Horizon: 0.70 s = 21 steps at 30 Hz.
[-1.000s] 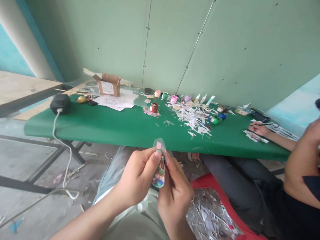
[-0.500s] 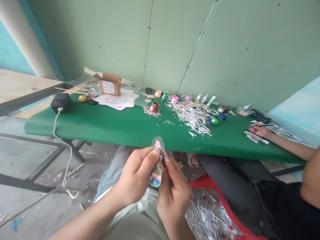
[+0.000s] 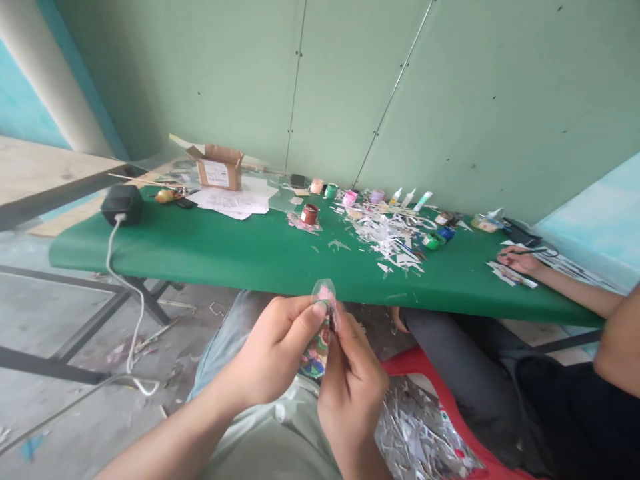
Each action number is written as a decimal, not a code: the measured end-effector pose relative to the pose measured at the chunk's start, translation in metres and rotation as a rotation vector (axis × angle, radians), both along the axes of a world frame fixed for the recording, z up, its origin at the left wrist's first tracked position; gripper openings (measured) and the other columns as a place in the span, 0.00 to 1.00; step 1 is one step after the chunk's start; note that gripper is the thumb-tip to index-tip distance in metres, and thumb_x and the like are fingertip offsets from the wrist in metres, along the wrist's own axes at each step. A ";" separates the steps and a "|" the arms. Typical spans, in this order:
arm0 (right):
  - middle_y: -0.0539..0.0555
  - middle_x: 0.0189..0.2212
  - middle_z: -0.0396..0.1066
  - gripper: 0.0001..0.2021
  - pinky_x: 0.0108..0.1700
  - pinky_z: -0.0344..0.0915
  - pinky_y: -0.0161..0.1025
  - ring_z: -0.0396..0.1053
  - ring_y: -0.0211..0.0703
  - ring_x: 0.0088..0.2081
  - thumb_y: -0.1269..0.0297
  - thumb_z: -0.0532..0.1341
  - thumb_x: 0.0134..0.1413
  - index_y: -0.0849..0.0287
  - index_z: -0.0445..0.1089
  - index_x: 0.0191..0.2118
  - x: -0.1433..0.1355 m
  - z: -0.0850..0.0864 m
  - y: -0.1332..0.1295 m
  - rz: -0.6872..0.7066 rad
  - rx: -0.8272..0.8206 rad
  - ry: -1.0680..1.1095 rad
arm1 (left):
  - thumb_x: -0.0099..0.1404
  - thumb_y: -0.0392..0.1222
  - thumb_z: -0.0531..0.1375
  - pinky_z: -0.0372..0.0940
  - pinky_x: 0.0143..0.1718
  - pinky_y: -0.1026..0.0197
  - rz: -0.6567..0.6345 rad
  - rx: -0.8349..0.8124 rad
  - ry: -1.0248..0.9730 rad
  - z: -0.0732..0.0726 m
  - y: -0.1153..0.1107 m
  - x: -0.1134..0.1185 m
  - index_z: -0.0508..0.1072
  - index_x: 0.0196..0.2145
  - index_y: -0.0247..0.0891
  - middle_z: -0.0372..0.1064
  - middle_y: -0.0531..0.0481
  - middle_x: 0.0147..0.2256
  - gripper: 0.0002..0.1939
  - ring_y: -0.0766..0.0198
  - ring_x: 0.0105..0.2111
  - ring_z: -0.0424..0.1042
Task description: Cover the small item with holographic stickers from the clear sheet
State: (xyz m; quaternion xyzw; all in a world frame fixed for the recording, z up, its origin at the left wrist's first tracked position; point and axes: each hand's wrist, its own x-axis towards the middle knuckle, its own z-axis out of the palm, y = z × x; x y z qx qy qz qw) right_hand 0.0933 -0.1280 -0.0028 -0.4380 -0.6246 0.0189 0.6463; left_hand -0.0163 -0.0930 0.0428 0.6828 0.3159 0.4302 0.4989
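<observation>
A small flat piece with a colourful pattern and a clear edge (image 3: 315,352) is held upright over my lap, just in front of the green table (image 3: 220,252). My left hand (image 3: 280,343) pinches it from the left, thumb on its upper part. From the right, my right hand (image 3: 353,373) has its fingers closed along the piece's edge. Something dark and thin shows between the right fingers, too hidden to name. The piece's pink top sticks up above both thumbs.
White paper scraps (image 3: 387,233), paint jars (image 3: 310,214), a cardboard box (image 3: 219,175) and a black adapter (image 3: 121,205) lie on the table. At the right, another person's hand (image 3: 520,260) holds a dark thin tool. A red container (image 3: 425,363) of scraps stands below.
Both my hands and the patterned piece have shifted slightly right and down. The other person's arm at the right has moved a little left.
</observation>
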 end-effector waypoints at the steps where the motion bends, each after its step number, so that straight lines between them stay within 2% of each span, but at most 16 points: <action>1: 0.53 0.34 0.77 0.20 0.31 0.72 0.32 0.76 0.38 0.32 0.73 0.52 0.69 0.52 0.70 0.61 0.000 0.000 0.000 -0.001 -0.002 -0.001 | 0.72 0.45 0.49 0.52 0.24 0.65 0.002 -0.015 -0.021 -0.001 0.000 0.001 0.59 0.23 0.39 0.54 0.57 0.21 0.20 0.70 0.23 0.51; 7: 0.53 0.36 0.77 0.21 0.30 0.72 0.32 0.76 0.38 0.32 0.72 0.52 0.69 0.52 0.69 0.62 0.000 0.000 -0.001 0.058 -0.030 0.012 | 0.72 0.48 0.49 0.54 0.26 0.65 0.022 -0.080 -0.112 -0.006 0.001 0.004 0.59 0.23 0.39 0.55 0.56 0.22 0.19 0.69 0.24 0.53; 10: 0.54 0.39 0.78 0.23 0.34 0.74 0.34 0.77 0.40 0.36 0.73 0.52 0.69 0.51 0.66 0.64 0.000 -0.003 -0.002 0.059 -0.033 0.025 | 0.72 0.46 0.50 0.52 0.24 0.66 0.027 -0.037 -0.081 -0.005 0.001 0.003 0.59 0.23 0.39 0.53 0.57 0.22 0.19 0.70 0.23 0.50; 14: 0.55 0.42 0.79 0.24 0.39 0.76 0.35 0.78 0.41 0.41 0.74 0.52 0.68 0.50 0.65 0.65 -0.001 -0.004 -0.001 0.039 -0.012 0.032 | 0.73 0.46 0.48 0.50 0.23 0.65 -0.030 0.000 -0.016 -0.003 0.001 0.002 0.58 0.23 0.39 0.52 0.58 0.21 0.20 0.70 0.22 0.49; 21: 0.56 0.44 0.79 0.24 0.40 0.77 0.36 0.79 0.42 0.44 0.75 0.52 0.68 0.51 0.64 0.66 -0.001 -0.005 0.001 0.004 0.016 0.008 | 0.73 0.48 0.48 0.50 0.23 0.65 -0.018 0.037 0.066 -0.002 0.002 0.001 0.57 0.22 0.39 0.52 0.58 0.20 0.22 0.70 0.22 0.49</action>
